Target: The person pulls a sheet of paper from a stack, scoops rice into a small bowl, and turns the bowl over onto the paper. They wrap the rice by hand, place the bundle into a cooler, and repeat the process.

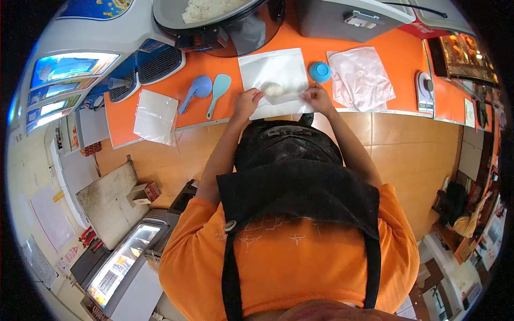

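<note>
A white sheet of wrapping paper (270,63) lies on the orange counter in front of me, with a small mound of white rice (274,90) on its near half. My left hand (247,104) pinches the paper's near edge on the left of the rice. On the other side, my right hand (318,99) is closed on the near right edge, its fingertips a little blurred. Between them the near edge looks slightly lifted towards the rice. Just beyond my right hand sits a small turquoise bowl (320,71).
Left of the paper lie a turquoise rice paddle (220,90), a blue scoop (198,88) and a packet of white sheets (155,115). Thin pinkish plastic bags (364,75) and a kitchen scale (424,91) are to the right. A rice cooker (241,33) stands behind.
</note>
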A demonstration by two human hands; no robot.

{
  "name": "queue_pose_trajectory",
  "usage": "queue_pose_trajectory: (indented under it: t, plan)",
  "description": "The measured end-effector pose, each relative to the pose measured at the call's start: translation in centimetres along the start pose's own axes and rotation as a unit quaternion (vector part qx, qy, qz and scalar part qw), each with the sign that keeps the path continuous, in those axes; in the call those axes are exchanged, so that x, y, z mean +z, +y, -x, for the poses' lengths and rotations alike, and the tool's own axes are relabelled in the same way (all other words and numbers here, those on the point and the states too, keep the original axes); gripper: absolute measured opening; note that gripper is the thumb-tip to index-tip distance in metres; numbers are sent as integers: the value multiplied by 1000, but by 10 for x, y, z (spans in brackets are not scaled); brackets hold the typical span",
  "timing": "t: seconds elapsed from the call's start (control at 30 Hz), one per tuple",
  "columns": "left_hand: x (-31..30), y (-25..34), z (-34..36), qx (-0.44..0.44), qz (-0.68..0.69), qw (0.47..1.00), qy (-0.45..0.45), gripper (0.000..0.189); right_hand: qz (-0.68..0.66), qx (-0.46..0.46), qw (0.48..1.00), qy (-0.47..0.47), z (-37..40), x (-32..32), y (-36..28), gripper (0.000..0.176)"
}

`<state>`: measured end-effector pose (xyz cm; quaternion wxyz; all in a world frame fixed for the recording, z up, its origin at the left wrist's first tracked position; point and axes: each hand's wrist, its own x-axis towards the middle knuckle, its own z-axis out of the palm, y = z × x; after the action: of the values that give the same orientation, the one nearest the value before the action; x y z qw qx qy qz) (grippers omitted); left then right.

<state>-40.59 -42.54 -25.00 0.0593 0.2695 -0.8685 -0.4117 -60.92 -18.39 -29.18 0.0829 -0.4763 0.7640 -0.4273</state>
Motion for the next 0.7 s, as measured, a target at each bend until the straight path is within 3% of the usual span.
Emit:
queue_pose_trajectory:
  t: [0.03, 0.07, 0.13, 0.2, 0.33, 0.4, 0.43, 0.5, 0.53, 0.6, 0.7]
  plan:
    - [2, -1, -1, -4, -11, 1000, 1, 31, -139, 237, 961, -33, 0, 2, 9, 32]
    - [3, -1, -3, -7, -22, 1000, 3, 32, -268, 454, 847, -65, 1, 6, 18, 30]
    - [5, 1, -2, -22, -30, 999, 4, 32, -241, 426, 871, -31, -2, 5, 14, 33]
    - [7, 1, -1, -35, -36, 999, 5, 31, -108, 387, 914, -55, -8, -7, -4, 34]
    - [14, -7, 3, -40, -52, 998, 23, 32, -17, 381, 921, -81, -7, -5, -1, 30]
    - [17, -13, 8, -43, -61, 997, 38, 32, -100, 255, 961, -44, 17, 19, 35, 25]
    - [18, -17, 9, -43, -66, 996, 51, 32, -100, 255, 961, -46, 12, 8, 20, 25]
    - [20, -22, 11, -45, -69, 995, 61, 32, 53, 120, 986, -105, 8, -14, -5, 22]
    - [21, -24, 10, -34, -67, 995, 62, 32, 54, 120, 986, -107, 10, -14, -1, 22]
    - [21, -23, 11, -27, -63, 996, 64, 33, -20, 170, 985, -5, 10, -14, -2, 19]
    - [15, -17, 10, -59, -65, 994, 59, 34, 30, 217, 974, 55, 8, -24, -9, 15]
